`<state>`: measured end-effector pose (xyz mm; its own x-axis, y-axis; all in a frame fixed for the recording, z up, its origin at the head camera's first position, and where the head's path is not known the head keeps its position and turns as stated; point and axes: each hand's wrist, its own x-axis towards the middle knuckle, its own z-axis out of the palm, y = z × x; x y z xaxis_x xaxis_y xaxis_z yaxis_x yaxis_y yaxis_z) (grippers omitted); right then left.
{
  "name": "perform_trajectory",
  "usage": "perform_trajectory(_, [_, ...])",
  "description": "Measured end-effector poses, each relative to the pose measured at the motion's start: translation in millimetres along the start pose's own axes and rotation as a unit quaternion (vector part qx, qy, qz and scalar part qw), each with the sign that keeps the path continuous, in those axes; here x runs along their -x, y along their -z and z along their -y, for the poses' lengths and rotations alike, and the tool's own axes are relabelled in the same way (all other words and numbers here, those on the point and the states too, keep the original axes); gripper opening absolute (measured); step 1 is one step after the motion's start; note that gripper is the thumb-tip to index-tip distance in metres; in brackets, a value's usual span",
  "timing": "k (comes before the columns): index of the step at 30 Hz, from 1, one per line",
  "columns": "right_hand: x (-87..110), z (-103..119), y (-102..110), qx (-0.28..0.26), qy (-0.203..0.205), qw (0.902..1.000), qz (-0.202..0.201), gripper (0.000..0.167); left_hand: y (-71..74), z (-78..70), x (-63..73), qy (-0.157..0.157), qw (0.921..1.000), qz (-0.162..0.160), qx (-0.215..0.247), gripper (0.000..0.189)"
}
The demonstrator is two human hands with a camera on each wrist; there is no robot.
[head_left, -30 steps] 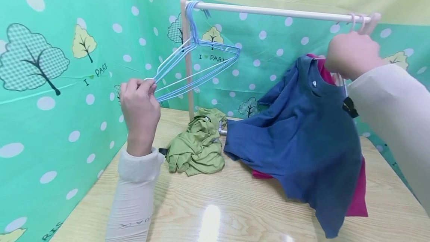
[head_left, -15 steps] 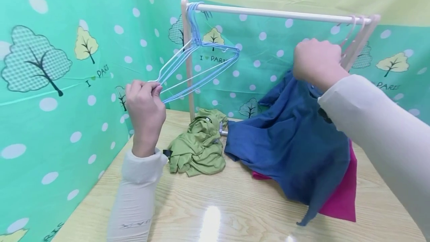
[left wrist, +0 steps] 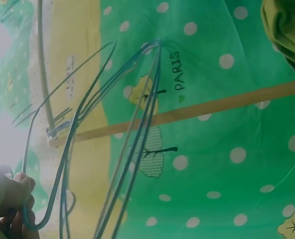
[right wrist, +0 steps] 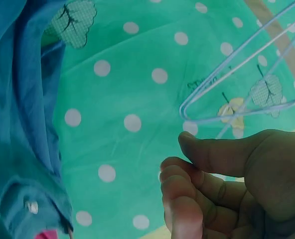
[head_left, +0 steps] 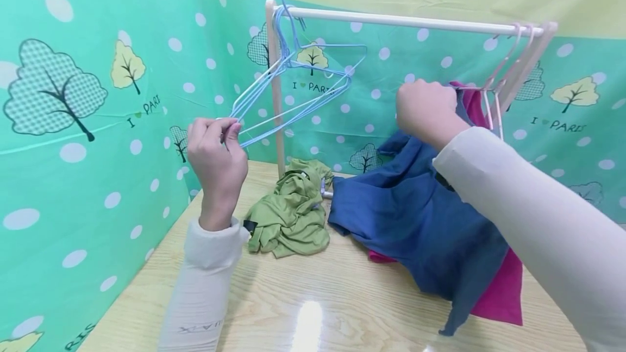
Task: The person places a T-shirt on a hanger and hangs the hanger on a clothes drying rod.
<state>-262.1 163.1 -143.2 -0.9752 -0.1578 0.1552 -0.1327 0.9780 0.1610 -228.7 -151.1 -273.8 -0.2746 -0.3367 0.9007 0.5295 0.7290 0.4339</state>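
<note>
My left hand (head_left: 217, 164) pinches the lower left corner of a blue wire hanger (head_left: 337, 45). The hook of that hanger stands above the white rail, while several other blue and white wire hangers (head_left: 320, 96) hang together at the rail's left end. In the left wrist view, thumb and fingers close round the bent corner of the wire. My right hand (head_left: 430, 110) is in the air in front of the blue T-shirt (head_left: 415, 221); the right wrist view shows its fingers loosely curled, nothing between them and the thumb. Behind the blue shirt hangs a magenta garment (head_left: 501, 292).
The white rail (head_left: 401, 19) runs between two pale wooden posts, the left post (head_left: 275, 96) beside the hangers. Pink hangers (head_left: 504, 61) hold the garments at right. A crumpled green garment (head_left: 293, 216) lies on the wooden table (head_left: 274, 308). A green patterned cloth (head_left: 122, 178) encloses the table.
My right hand has moved left, away from the pink hangers and the blue shirt's neck. One blue hanger's hook has risen off the rail in my left hand.
</note>
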Motion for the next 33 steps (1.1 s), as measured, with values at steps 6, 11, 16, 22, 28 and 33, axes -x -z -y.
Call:
perform_trajectory(6, [-3.2, 14, -24, -0.016, -0.001, 0.9998, -0.009, 0.014, 16.3, -6.9, -6.0, 0.002, 0.9999, 0.013, -0.008, 0.021])
perform_trajectory(11, [-8.4, 30, -47, -0.02, -0.008, 0.9998, -0.005, 0.011, 35.3, -11.9, -10.7, 0.004, 0.9983, 0.048, -0.032, 0.018])
perform_trajectory(16, [-12.0, 49, -67, -0.041, -0.011, 0.999, 0.011, 0.016, 54.5, -18.5, -14.6, 0.027, 0.9939, 0.085, -0.065, 0.011])
perform_trajectory(22, [-18.8, 65, -93, -0.068, -0.017, 0.9969, 0.036, 0.015, 71.9, -24.7, -17.5, 0.046, 0.9837, 0.123, -0.123, 0.009])
perform_trajectory(28, [-27.2, 79, -127, -0.114, -0.038, 0.9916, 0.049, 0.023, 79.7, -27.0, -19.4, 0.038, 0.974, 0.151, -0.164, 0.009])
perform_trajectory(33, [-32.1, 95, -153, -0.152, -0.049, 0.9855, 0.058, 0.033, 85.0, -27.9, -20.3, 0.037, 0.9646, 0.175, -0.194, 0.01])
